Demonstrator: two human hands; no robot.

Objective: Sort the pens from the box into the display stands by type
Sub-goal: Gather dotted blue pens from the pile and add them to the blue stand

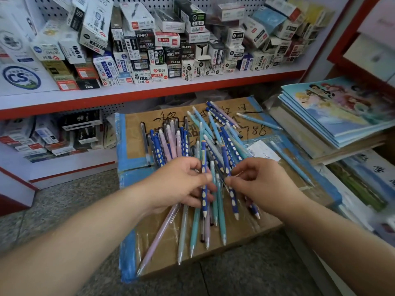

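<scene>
Gripping in the left hand, fingers curled, a fanned bundle of slim plastic pens: dark blue with pale dimples, teal, lilac, tips toward the camera. Pinching, by the look of it, between thumb and forefinger of the right hand, one dark blue dimpled pen at the edge of that fan, other fingers loosely curled. More of the same kinds lying loose and crossed on top of a brown cardboard box edged with blue tape, behind and beneath both hands, with two pale blue ones strayed off to the right. No display stands anywhere in view. Behind, a white shelf with a red lip, crammed with small printed cartons; to the right, a stack of picture-covered exercise books.

Light, stiff and smooth, so likely to slide and roll against one another; easy to spill from a slack fistful. Best taken singly, mid-barrel or at the dimpled grip, and drawn out lengthwise along the fan rather than sideways. Colour and dimples probably enough to tell the types apart.
</scene>
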